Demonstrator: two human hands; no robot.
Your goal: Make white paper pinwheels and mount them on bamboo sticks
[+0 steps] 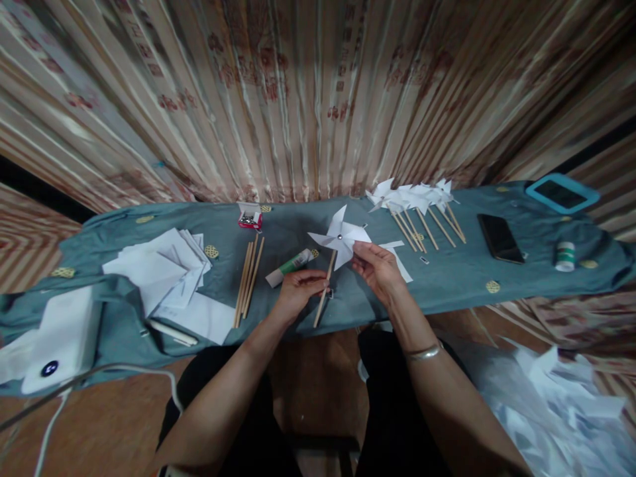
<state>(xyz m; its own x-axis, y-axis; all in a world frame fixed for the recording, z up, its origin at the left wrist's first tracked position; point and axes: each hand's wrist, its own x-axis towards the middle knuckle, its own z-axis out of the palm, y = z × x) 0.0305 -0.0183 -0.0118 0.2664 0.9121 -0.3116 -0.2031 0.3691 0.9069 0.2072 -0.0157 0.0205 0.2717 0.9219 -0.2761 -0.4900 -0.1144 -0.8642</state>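
We hold a paper pinwheel [340, 240] just above the blue-clothed worktop [447, 278], near its front edge and about midway along it. Our left hand [298, 288] has its grip closed around the wooden stick [324, 291], fingers wrapped at about mid-length. Our right hand [377, 268] pinches the lower right blade of the white wheel between thumb and fingertips.

The stick's long axis runs from the front edge of the worktop away from us, leaning a little to the right. The wheel sits at its far end, with a small metal pin at the hub. So the wheel lies beyond and to the right of the left grip and just left of the right one. The right hand is the nearer to the paper.

Just left of the left hand lie a green-and-white glue stick [289, 266] and a bundle of bare sticks [248, 271]. Farther left is a heap of white paper squares [159, 265], and a small red box of pins [250, 217] sits at the back. To the right are a row of finished pinwheels [412, 199] and a dark phone [500, 237].
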